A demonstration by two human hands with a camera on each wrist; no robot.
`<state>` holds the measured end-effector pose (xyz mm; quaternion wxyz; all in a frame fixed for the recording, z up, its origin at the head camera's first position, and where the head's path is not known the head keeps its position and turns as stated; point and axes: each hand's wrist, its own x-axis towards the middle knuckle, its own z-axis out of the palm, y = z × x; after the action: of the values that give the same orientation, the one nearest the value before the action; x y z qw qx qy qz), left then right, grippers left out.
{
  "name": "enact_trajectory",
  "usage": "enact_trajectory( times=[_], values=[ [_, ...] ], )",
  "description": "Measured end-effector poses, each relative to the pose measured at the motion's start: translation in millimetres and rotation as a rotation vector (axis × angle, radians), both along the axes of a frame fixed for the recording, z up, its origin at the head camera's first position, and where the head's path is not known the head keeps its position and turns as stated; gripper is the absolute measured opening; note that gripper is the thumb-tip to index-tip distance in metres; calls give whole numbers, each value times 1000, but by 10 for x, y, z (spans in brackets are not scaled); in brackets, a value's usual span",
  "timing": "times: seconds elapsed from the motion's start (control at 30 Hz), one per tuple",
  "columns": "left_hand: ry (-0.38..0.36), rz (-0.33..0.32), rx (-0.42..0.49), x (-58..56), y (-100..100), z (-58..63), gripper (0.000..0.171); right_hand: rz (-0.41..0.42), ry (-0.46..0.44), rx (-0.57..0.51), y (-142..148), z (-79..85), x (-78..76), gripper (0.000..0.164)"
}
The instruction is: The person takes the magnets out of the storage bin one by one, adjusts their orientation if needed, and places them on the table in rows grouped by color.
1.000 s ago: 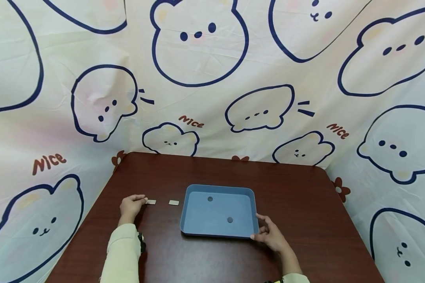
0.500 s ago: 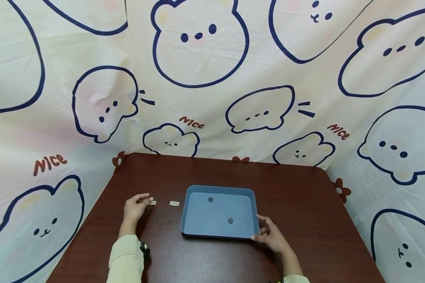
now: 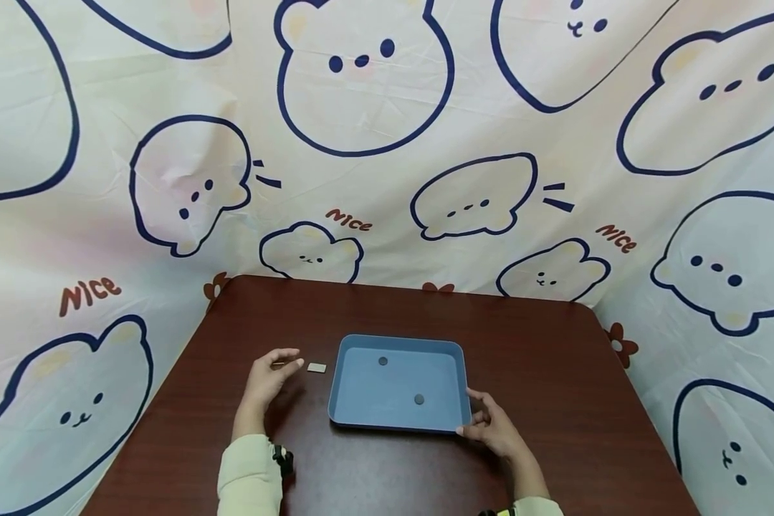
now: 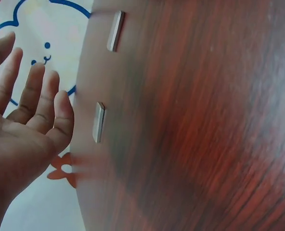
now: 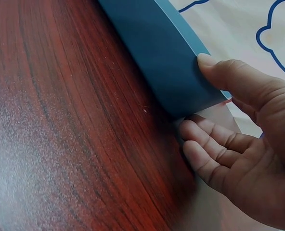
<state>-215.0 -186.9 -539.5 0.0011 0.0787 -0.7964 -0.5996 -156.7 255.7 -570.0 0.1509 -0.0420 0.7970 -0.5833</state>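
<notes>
My left hand point(image 3: 267, 380) hovers left of the blue tray, its thumb and fingers apart. In the left wrist view its fingers point(image 4: 32, 94) are loosely bent and hold nothing. Two small pale rectangular pieces, one higher point(image 4: 116, 31) and one lower point(image 4: 98, 122), lie on the table in that view. In the head view, one piece point(image 3: 317, 368) shows just right of the left fingertips; the other is mostly hidden by the hand. My right hand point(image 3: 493, 428) grips the near right corner of the blue tray point(image 3: 400, 428), thumb on its near wall.
Inside the tray lie two small grey discs, one towards the back point(image 3: 383, 361) and one nearer the front point(image 3: 419, 399). The dark brown table point(image 3: 522, 337) is bordered by a cloth backdrop point(image 3: 387, 186) printed with bear drawings.
My left hand has moved right along the table, from the left end of the first pale piece to between the pieces. The right hand and the tray stay put.
</notes>
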Motion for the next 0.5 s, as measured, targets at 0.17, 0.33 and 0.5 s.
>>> enact_trajectory(
  times=[0.17,0.33,0.5],
  values=[
    [33,-51,0,40,88,25,35,8,1,-18,-33,80,31,82],
    [44,-95,43,56,195,89,36,8,-5,-39,-77,289,77,80],
    [83,-110,74,38,287,134,33,1,-7,-43,-90,306,80,80]
  ],
)
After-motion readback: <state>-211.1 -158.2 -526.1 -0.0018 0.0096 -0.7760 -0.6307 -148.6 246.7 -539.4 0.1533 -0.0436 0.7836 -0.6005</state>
